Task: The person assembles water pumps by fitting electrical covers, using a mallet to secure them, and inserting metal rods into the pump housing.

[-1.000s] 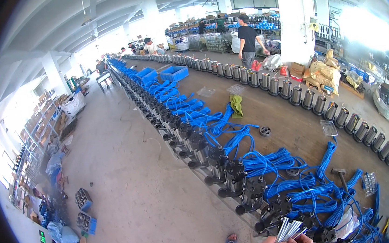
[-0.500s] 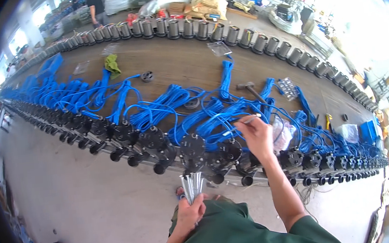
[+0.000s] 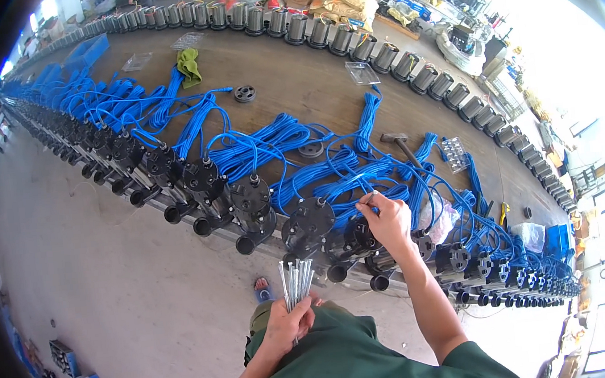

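My left hand (image 3: 289,323) is closed around a bunch of long silver bolts (image 3: 297,280), heads up, in front of my body. My right hand (image 3: 390,217) reaches over the table's near edge, thumb and fingers pinched on a single bolt, of which only a small pale end shows at the fingertips. Just below and left of those fingers stands a black pump (image 3: 354,238) with a round top. Another black pump (image 3: 308,221), its flat round cover dotted with fastener holes, is to its left. Coiled blue cables (image 3: 337,175) lie behind the pumps.
A long row of black pumps (image 3: 251,197) lines the near edge of the dark table (image 3: 291,66). Metal motor housings (image 3: 340,39) line the far edge. A hammer (image 3: 402,146), a green cloth (image 3: 189,67), plastic bags and a blue bin (image 3: 556,241) lie on the table.
My right hand has turned and come down and slightly left toward the pump; the bolt that stuck out lengthwise is now mostly hidden. The view has shifted. My left hand keeps its bolts.
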Demonstrator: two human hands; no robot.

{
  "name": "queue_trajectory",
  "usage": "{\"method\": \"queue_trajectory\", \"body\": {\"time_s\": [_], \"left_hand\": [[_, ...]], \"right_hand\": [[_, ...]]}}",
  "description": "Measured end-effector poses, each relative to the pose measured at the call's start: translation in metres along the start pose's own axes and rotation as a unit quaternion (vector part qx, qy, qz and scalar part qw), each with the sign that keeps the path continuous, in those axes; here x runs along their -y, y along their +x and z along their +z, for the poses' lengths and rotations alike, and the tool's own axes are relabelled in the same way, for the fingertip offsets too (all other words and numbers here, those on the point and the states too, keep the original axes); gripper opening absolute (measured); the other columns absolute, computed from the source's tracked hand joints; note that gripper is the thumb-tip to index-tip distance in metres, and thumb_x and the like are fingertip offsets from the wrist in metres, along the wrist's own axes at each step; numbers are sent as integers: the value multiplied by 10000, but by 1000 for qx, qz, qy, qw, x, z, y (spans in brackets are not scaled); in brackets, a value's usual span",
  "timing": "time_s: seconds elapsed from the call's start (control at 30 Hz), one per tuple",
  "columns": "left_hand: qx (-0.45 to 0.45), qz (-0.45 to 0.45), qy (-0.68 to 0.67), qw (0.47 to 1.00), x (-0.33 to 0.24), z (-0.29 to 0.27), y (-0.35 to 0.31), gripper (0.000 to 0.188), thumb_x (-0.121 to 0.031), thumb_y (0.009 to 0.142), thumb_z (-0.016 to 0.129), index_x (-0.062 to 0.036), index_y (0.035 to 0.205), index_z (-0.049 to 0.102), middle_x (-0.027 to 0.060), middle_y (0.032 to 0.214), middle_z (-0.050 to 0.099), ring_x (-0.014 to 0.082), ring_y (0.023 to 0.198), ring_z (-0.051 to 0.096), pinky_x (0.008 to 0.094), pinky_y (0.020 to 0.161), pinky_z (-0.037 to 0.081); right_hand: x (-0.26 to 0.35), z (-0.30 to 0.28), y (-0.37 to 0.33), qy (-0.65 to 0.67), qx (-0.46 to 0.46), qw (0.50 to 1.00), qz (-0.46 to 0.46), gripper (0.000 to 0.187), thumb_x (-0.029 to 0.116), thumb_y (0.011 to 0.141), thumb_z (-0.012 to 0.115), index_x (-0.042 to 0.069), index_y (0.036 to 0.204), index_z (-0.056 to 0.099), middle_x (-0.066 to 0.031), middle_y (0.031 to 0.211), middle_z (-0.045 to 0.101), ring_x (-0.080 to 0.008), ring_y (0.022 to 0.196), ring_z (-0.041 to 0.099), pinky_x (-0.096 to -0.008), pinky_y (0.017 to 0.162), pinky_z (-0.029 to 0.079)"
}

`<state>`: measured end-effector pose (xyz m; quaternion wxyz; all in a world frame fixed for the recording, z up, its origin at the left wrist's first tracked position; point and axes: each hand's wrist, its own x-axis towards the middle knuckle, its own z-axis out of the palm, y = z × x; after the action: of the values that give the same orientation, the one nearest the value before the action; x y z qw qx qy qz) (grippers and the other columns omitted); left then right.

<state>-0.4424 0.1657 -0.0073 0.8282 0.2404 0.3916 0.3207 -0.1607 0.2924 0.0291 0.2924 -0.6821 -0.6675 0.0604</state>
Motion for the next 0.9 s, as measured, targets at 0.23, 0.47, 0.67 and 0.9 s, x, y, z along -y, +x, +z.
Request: {"method": "queue_trajectory", "body": {"time_s": [0.23,0.47,0.67,0.9], "left_hand": [[7,36,-22,999,-3,-11,10,251,-187,1069,548,24,1177,630,83,744,650,69,458,416,246,438,337],[-10,-47,5,999,-29,-24,15,316,-256,1084,551,37,1177,629,58,621,584,77,395,360,254,387,289],[19,-81,30,996,-42,-37,30,337,-281,1090,534,43,1131,621,65,600,568,88,384,357,261,372,288],[143,-95,-42,984,-53,-37,49,258,-176,1072,517,34,1201,590,140,806,665,139,546,546,283,488,441]], "right_hand": [[-2,5,-6,-8,-9,1000,18,128,221,877,796,108,887,736,-87,698,710,-266,592,691,-364,554,520],[0,8,-18,1,-54,998,-19,106,159,862,805,87,885,731,-87,664,679,-259,559,658,-344,525,496],[11,4,-24,9,-55,998,13,101,127,841,821,85,906,756,-90,675,689,-217,544,657,-316,513,490],[13,11,-9,-8,-90,990,110,118,116,877,803,17,898,740,-108,694,723,-162,545,677,-261,532,490]]}}
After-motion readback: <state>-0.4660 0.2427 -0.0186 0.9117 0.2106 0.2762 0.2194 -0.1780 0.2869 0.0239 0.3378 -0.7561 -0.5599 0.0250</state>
